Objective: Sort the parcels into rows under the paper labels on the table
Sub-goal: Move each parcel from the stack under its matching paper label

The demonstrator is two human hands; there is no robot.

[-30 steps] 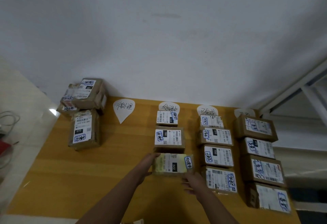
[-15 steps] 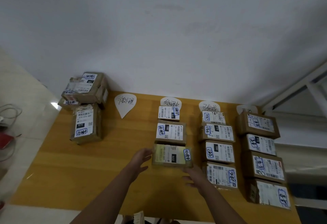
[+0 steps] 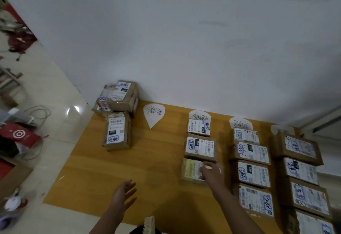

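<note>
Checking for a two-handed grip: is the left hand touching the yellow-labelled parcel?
Apart. The head view shows the left hand open over bare table, with a wide strip of wood between it and the yellow-labelled parcel.

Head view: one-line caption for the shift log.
Right hand rests on the third parcel in the second label's row; left hand hovers open over the table; parcel pile at far left.

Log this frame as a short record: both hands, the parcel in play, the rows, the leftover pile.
left hand: open above table, holds nothing
right hand: rests on parcel, nearest in second row
first label: nothing under it
second label: three parcels
third label: four parcels
pile: unsorted, far left corner
</note>
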